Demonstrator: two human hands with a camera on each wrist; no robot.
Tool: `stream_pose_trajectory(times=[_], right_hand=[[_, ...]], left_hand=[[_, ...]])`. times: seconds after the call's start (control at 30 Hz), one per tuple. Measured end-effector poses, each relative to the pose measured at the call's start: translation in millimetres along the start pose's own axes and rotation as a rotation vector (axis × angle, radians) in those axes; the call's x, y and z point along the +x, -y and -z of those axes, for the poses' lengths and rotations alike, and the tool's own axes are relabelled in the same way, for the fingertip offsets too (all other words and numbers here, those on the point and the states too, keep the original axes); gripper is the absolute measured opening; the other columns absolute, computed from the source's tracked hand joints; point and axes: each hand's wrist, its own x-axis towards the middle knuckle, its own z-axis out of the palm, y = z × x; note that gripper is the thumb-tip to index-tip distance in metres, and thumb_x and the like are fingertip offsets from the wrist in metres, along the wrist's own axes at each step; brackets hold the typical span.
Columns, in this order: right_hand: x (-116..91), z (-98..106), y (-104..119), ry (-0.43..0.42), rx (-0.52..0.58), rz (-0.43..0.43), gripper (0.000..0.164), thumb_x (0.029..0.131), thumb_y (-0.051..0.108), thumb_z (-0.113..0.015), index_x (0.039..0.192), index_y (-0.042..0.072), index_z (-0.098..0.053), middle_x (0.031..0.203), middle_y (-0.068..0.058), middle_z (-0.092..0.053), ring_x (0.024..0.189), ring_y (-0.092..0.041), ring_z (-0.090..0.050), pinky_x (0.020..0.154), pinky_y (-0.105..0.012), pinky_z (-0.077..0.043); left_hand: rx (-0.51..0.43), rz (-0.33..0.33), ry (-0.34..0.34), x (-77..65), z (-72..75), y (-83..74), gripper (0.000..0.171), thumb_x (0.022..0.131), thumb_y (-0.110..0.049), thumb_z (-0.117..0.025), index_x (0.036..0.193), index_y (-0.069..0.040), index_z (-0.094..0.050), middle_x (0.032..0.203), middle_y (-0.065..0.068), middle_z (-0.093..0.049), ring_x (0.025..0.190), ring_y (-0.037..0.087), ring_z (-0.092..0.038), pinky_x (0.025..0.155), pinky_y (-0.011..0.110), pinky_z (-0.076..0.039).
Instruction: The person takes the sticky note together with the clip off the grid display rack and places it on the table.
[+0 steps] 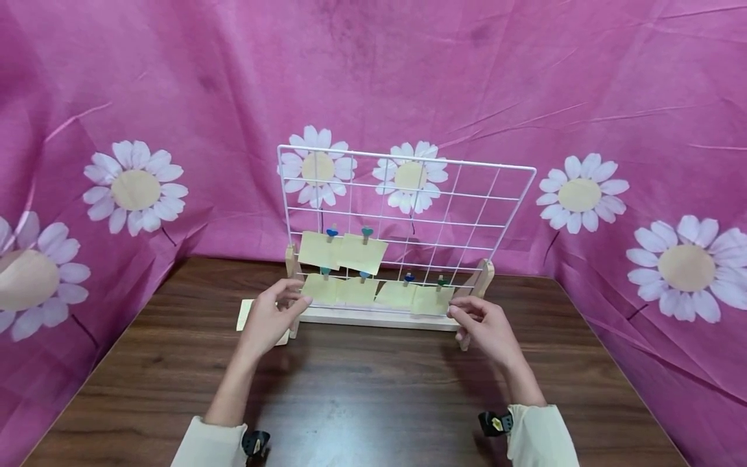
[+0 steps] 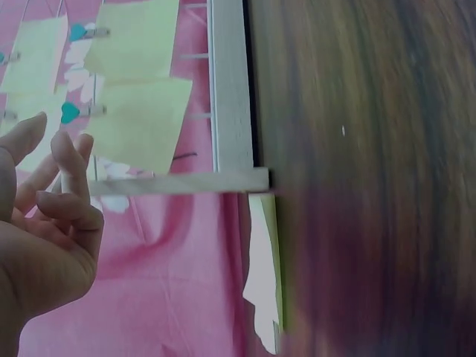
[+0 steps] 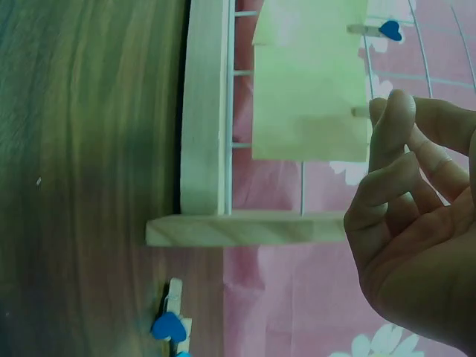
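Note:
A white wire grid rack (image 1: 408,154) in a wooden stand (image 1: 373,318) bears yellow paper notes, two above and several in a lower row. Small wooden clips with blue or green hearts fasten them, among them a green heart clip (image 1: 441,283) on the lowest right note (image 1: 433,301). My left hand (image 1: 274,318) hovers by the rack's left end, fingers loosely bent and nothing in them. At the right end, my right hand (image 1: 487,324) has its thumb and fingertips near that note's edge, with nothing visible in them. In the right wrist view the fingers hide that clip's heart.
More yellow notes (image 1: 244,314) lie on the dark wood table (image 1: 362,389) beside the stand's left foot, partly behind the left hand. Loose clips with blue hearts (image 3: 169,326) lie beyond the stand's right foot. A pink cloth with daisies (image 1: 233,97) hangs behind.

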Motion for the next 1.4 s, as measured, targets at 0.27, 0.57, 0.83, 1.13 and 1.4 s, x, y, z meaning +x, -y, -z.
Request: stream_pose_trajectory(times=[0.27, 0.57, 0.83, 1.13, 1.4], right_hand=[[4.0, -16.2, 12.8, -0.01, -0.072, 0.079, 0.028, 0.096, 0.011, -0.07, 0.119, -0.006, -0.067, 0.093, -0.017, -0.067, 0.055, -0.018, -0.061, 0.043, -0.03, -0.047], [9.8, -31.3, 22.6, -0.004, -0.037, 0.116, 0.028, 0.096, 0.009, -0.071, 0.119, -0.007, -0.067, 0.102, -0.02, -0.069, 0.054, -0.019, -0.061, 0.054, -0.03, -0.052], [22.4, -38.4, 35.9, 0.0, -0.047, 0.206, 0.024, 0.097, 0.011, -0.069, 0.115, -0.005, -0.068, 0.097, -0.016, -0.068, 0.051, -0.022, -0.058, 0.053, -0.031, -0.051], [33.4, -36.5, 52.9, 0.019, -0.077, 0.244, 0.028, 0.095, 0.017, -0.073, 0.117, 0.0, -0.07, 0.102, -0.014, -0.072, 0.057, -0.033, -0.063, 0.062, -0.032, -0.056], [36.2, -43.3, 60.9, 0.036, -0.107, 0.256, 0.031, 0.094, 0.018, -0.075, 0.118, 0.0, -0.07, 0.101, -0.012, -0.074, 0.056, -0.024, -0.064, 0.061, -0.033, -0.056]], left_hand=[[-0.114, -0.002, -0.037, -0.1, -16.7, -7.6, 0.038, 0.094, -0.018, -0.074, 0.129, -0.007, -0.065, 0.109, 0.015, -0.072, 0.055, 0.031, -0.064, 0.049, 0.027, -0.046], [-0.139, -0.028, -0.064, 2.3, -27.5, -13.6, 0.04, 0.092, -0.014, -0.076, 0.13, -0.008, -0.065, 0.11, 0.016, -0.072, 0.049, 0.015, -0.059, 0.052, 0.025, -0.047], [-0.142, -0.039, -0.107, 8.6, -33.8, -22.1, 0.051, 0.086, -0.013, -0.082, 0.134, -0.009, -0.064, 0.112, 0.017, -0.072, 0.049, 0.011, -0.061, 0.05, 0.024, -0.048], [-0.128, -0.031, -0.155, 17.7, -46.5, -31.2, 0.056, 0.083, -0.023, -0.084, 0.135, -0.014, -0.063, 0.111, 0.011, -0.073, 0.053, 0.03, -0.065, 0.047, 0.026, -0.047], [-0.142, -0.017, -0.166, 21.4, -49.7, -34.5, 0.055, 0.083, -0.023, -0.084, 0.134, -0.015, -0.064, 0.112, 0.009, -0.074, 0.05, 0.024, -0.063, 0.043, 0.024, -0.043]])
